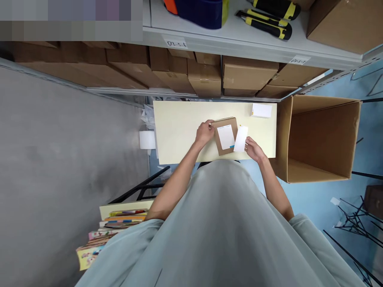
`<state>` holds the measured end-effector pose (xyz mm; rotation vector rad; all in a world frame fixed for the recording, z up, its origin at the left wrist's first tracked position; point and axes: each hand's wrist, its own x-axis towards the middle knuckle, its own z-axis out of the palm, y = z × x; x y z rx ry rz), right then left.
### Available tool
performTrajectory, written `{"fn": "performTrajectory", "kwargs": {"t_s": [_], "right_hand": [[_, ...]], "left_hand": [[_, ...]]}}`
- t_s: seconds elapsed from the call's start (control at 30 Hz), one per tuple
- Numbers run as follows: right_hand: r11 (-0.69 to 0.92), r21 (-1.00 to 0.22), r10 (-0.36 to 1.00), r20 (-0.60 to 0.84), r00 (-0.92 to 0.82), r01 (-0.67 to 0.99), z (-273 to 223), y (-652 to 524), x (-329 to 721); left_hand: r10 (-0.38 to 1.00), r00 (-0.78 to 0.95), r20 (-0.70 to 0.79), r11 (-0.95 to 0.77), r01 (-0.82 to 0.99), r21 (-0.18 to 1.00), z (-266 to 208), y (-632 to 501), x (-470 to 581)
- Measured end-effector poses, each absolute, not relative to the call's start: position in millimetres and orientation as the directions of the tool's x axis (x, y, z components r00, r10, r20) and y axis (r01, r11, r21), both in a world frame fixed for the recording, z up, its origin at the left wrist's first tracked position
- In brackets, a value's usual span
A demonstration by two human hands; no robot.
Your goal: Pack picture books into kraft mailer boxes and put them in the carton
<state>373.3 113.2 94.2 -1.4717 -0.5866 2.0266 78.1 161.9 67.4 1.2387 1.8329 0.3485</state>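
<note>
A small flat cardboard box [220,148] lies slightly turned on the cream table, with a white label [226,136] on its top face. At its upper left corner, my left hand [205,132] is closed with curled fingers gripping the edge. My right hand [253,150] pinches the right edge of a white paper slip [241,138]. That slip overlaps the box's right edge; whether it touches the box I cannot tell. Farther back to the right lies a white stack or small box [261,110], apart from both hands.
The cream table [179,131] stands below a shelf of cardboard boxes [206,79]. Utility knives [267,24] lie on the upper shelf. A large open carton [321,139] adjoins the table's right side. On the left are a white roll [147,140] and stacked magazines [104,235].
</note>
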Motion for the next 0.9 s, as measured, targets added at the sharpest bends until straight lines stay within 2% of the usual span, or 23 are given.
{"fn": "performTrajectory", "kwargs": {"t_s": [0.17,0.27,0.33,0.47,0.73,0.9], "right_hand": [[-0.688,-0.711,0.726,-0.669,-0.161,-0.147,96,99,364],[-0.601,-0.795,0.798,-0.590,-0.124,-0.080,108,101,361],[-0.541,-0.840,0.837,-0.534,-0.119,-0.040,117,105,359],[-0.499,-0.866,0.856,-0.495,-0.147,0.010,129,111,350],[-0.458,-0.879,0.861,-0.475,-0.181,0.130,120,115,340],[-0.451,-0.857,0.875,-0.480,-0.067,0.250,102,115,334]], "left_hand": [[0.836,-0.094,-0.541,0.511,0.494,0.704,63,172,93],[0.874,-0.142,-0.465,0.482,0.377,0.791,79,149,102],[0.891,-0.105,-0.442,0.454,0.266,0.851,93,127,108],[0.855,-0.019,-0.519,0.518,0.106,0.849,114,91,115],[0.858,-0.061,-0.510,0.513,0.145,0.846,113,82,111],[0.865,-0.114,-0.488,0.496,0.331,0.802,108,92,111]]}}
